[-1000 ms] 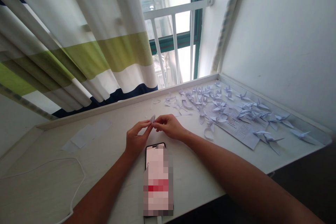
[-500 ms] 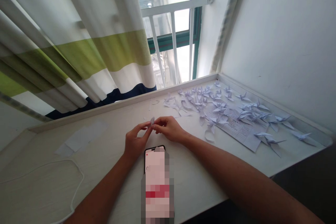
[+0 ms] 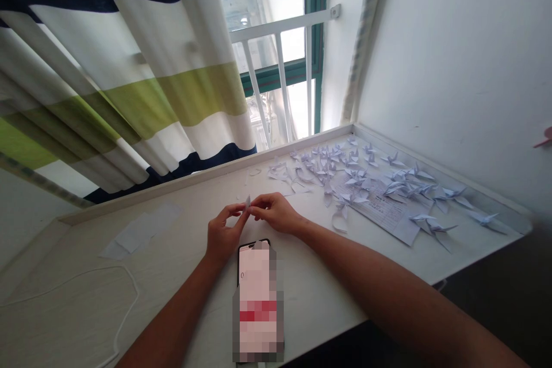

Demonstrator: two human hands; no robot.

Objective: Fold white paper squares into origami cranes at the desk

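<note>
A small folded piece of white paper (image 3: 248,201) stands upright between my fingertips above the table. My left hand (image 3: 225,225) pinches it from the left, thumb and fingers closed on its lower part. From the right, my right hand (image 3: 276,211) grips its edge with bent fingers. Most of the paper's lower end is hidden behind the fingers. Just below my hands lies a phone (image 3: 254,259) with its screen lit and partly blurred out.
Many folded paper cranes (image 3: 357,175) crowd the table's right side, some on a written sheet (image 3: 388,215). Loose paper strips (image 3: 297,178) lie beside them. Flat white sheets (image 3: 133,233) and a white cable (image 3: 129,276) are on the left. A raised rim (image 3: 172,184) borders the table (image 3: 181,293).
The camera view has tilted and shifted slightly. Both hands keep their pinch on the folded paper in nearly the same place.
</note>
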